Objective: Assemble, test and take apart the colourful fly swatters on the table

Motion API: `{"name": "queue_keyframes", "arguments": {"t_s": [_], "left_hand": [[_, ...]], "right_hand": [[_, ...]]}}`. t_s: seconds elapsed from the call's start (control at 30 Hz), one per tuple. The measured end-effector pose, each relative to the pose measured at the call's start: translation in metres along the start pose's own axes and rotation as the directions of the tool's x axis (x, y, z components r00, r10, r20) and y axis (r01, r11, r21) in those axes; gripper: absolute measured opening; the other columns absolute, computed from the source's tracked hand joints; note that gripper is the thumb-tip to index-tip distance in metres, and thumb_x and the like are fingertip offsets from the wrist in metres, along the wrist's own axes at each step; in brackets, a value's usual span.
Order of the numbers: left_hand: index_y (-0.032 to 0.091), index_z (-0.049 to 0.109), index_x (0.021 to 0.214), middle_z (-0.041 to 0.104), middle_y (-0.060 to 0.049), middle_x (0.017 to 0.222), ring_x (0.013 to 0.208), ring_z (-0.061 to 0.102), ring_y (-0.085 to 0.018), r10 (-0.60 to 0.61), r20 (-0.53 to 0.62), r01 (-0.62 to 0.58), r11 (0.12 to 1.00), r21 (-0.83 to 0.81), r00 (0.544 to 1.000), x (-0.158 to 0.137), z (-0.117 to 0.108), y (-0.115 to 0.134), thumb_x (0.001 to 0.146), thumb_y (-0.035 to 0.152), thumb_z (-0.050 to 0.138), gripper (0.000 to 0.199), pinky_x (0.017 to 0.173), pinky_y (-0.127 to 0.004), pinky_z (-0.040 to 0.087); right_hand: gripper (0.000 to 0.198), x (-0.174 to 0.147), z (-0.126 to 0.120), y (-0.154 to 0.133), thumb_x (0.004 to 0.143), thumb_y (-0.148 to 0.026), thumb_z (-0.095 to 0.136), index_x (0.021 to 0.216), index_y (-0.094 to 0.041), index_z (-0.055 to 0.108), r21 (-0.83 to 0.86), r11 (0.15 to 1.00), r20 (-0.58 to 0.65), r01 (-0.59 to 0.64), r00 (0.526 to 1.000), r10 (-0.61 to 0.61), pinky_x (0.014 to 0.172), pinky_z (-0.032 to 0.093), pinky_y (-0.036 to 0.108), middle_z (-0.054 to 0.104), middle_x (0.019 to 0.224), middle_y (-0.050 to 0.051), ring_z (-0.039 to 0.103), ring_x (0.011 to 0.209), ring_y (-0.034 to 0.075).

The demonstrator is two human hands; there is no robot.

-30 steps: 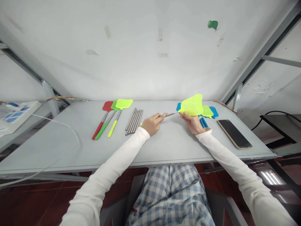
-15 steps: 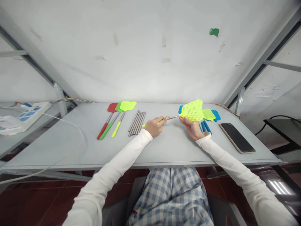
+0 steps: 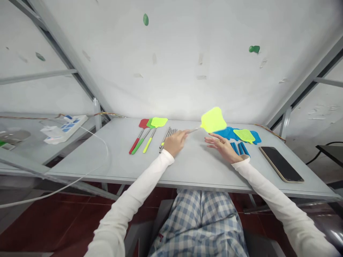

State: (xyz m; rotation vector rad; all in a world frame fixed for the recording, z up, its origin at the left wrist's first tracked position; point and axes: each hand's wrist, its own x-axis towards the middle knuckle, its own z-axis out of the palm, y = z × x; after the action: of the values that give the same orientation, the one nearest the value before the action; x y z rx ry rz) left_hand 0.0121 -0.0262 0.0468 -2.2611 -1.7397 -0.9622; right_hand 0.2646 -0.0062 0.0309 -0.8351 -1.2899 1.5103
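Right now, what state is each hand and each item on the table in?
left hand: shut on swatter rod
yellow swatter: assembled, head raised off the table
right hand: open, fingers spread, holding nothing
three finished swatters: lying side by side, flat
bare rods: bundled, no heads
loose yellow head: lying on blue heads
blue handles: loose
phone: screen dark

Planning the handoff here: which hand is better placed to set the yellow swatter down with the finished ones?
Left. The left hand already grips the yellow swatter by its rod, close to the finished swatters; the right hand is open, farther away.
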Motion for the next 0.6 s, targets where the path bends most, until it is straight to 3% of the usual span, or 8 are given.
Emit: {"name": "queue_keyframes", "arguments": {"t_s": [0.13,0.23,0.33,0.43,0.5,0.6], "left_hand": [[0.021,0.061,0.114,0.073,-0.004,0.085,0.080,0.064,-0.018,-0.368,-0.012,0.359,0.915,-0.186,0.930,0.003,-0.023,-0.053,0.096,0.036,0.034,0.036,0.069,-0.028,0.046],[0.018,0.060,0.111,0.073,-0.009,0.089,0.090,0.065,-0.023,-0.548,0.020,0.547,0.831,-0.105,0.836,0.002,-0.027,-0.084,0.092,0.025,0.036,0.031,0.076,-0.034,0.046],[0.013,0.057,0.114,0.069,-0.020,0.102,0.100,0.063,-0.032,-0.626,0.074,0.621,0.780,0.076,0.776,0.002,-0.021,-0.093,0.087,0.015,0.041,0.032,0.078,-0.042,0.045],[0.006,0.053,0.118,0.061,-0.028,0.113,0.102,0.063,-0.035,-0.649,0.133,0.626,0.759,0.179,0.749,0.004,-0.011,-0.087,0.080,0.005,0.045,0.039,0.079,-0.043,0.045],[0.005,0.051,0.119,0.054,-0.031,0.121,0.105,0.061,-0.036,-0.651,0.125,0.623,0.755,0.204,0.749,0.006,-0.005,-0.081,0.079,0.006,0.049,0.040,0.080,-0.043,0.045],[0.006,0.052,0.116,0.045,-0.033,0.129,0.115,0.053,-0.042,-0.626,0.043,0.599,0.763,0.245,0.779,0.008,-0.001,-0.072,0.081,0.013,0.052,0.036,0.086,-0.050,0.042]], "right_hand": [[0.036,0.001,-0.006,0.003,0.077,-0.044,0.068,0.107,-0.025,0.063,-0.285,0.948,-0.011,0.144,0.988,-0.153,0.071,0.051,0.032,0.071,0.095,0.005,0.063,0.088,0.018],[0.023,0.006,-0.015,0.007,0.082,-0.042,0.059,0.096,-0.024,0.062,-0.433,0.868,-0.074,0.244,0.950,-0.304,0.065,0.045,0.028,0.065,0.083,0.001,0.056,0.074,0.014],[0.019,0.008,-0.020,0.007,0.084,-0.040,0.054,0.092,-0.024,0.061,-0.514,0.817,-0.090,0.259,0.931,-0.352,0.066,0.042,0.028,0.062,0.082,0.000,0.053,0.074,0.014],[0.019,0.008,-0.022,0.007,0.087,-0.036,0.047,0.090,-0.023,0.060,-0.625,0.736,-0.057,0.260,0.925,-0.376,0.068,0.040,0.030,0.063,0.085,0.002,0.054,0.077,0.016],[0.020,0.009,-0.026,0.006,0.088,-0.033,0.043,0.091,-0.023,0.060,-0.750,0.602,0.005,0.275,0.912,-0.409,0.072,0.040,0.032,0.063,0.087,0.004,0.055,0.079,0.019],[0.022,0.011,-0.036,0.004,0.088,-0.026,0.040,0.094,-0.020,0.061,-0.935,0.249,0.127,0.250,0.897,-0.423,0.081,0.039,0.036,0.063,0.091,0.010,0.054,0.087,0.024]]}}
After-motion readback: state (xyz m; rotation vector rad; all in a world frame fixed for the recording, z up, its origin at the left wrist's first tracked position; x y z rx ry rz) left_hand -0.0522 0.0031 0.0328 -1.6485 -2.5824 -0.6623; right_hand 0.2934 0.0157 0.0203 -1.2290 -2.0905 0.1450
